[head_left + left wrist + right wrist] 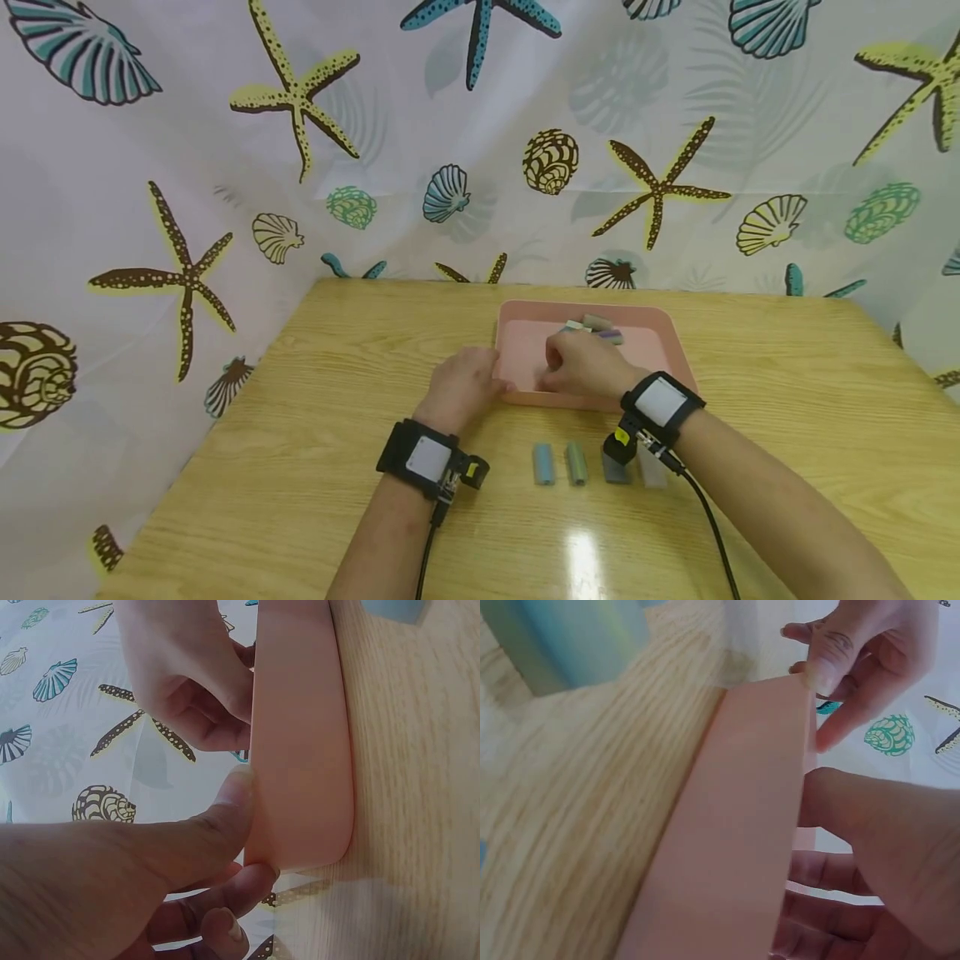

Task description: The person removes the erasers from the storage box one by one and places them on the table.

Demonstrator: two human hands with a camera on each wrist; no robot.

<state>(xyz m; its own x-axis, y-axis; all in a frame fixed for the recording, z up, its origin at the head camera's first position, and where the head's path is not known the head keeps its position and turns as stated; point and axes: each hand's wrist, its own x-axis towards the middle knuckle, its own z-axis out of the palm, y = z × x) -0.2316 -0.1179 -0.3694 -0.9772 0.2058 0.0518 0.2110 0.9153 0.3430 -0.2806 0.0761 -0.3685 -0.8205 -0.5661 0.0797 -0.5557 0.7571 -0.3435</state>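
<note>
A shallow pink tray stands on the table. My left hand pinches its near left corner; in the left wrist view the thumb lies at the rim and a fingertip rests against the outer wall. My right hand reaches down inside the tray with bent fingers. The fingertips are hidden behind the tray's wall in the right wrist view, so I cannot tell whether they hold anything. Just beyond this hand, a tan stick-like piece, a purple piece and a whitish piece lie in the tray.
In front of the tray, a blue piece, a green piece, a grey piece and a pale piece form a row on the wooden table. Cables trail from both wrist cameras. A patterned cloth hangs behind.
</note>
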